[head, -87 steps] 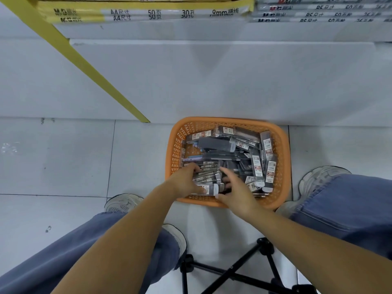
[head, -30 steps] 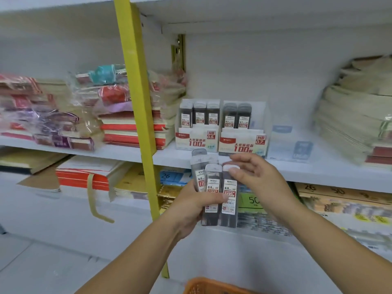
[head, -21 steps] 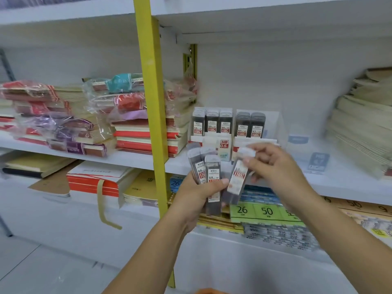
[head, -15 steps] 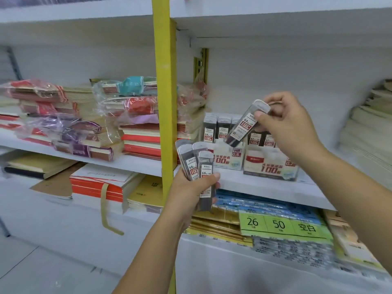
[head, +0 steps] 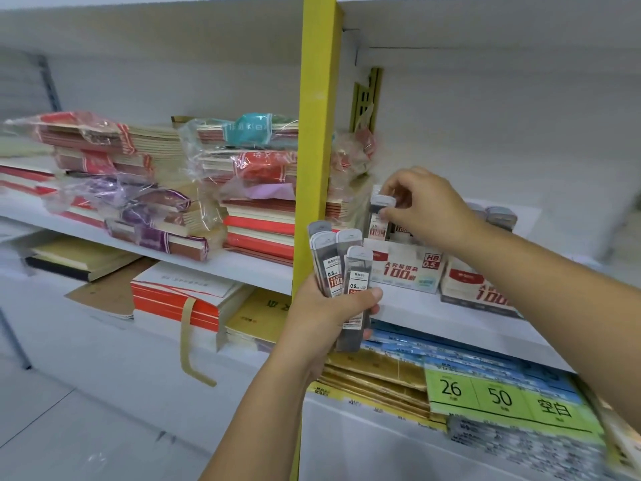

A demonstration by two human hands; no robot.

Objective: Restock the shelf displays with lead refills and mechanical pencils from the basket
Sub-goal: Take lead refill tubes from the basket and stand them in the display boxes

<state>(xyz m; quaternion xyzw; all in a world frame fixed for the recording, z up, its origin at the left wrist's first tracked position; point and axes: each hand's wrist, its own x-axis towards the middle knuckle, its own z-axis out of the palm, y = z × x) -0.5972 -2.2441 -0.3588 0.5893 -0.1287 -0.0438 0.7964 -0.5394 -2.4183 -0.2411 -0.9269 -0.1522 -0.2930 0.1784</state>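
Note:
My left hand (head: 324, 312) grips a fan of several dark lead refill cases (head: 338, 272) with grey caps, held upright in front of the yellow shelf post. My right hand (head: 421, 210) pinches the cap of one lead refill case (head: 379, 218), which stands upright at the left end of the white HB 0.5 display box (head: 404, 269) on the middle shelf. A second white display box (head: 475, 289) stands to its right, partly behind my right forearm. The basket is out of view.
A yellow shelf post (head: 315, 140) rises just left of the display boxes. Wrapped notebook stacks (head: 256, 189) fill the shelf to the left. Below lie paper packs with a green price label (head: 503, 397). The white shelf board (head: 430, 312) has bare room in front of the boxes.
My right hand has carried one refill case from in front of the shelf down into the left end of the HB 0.5 box. The left hand keeps its bundle, slightly higher.

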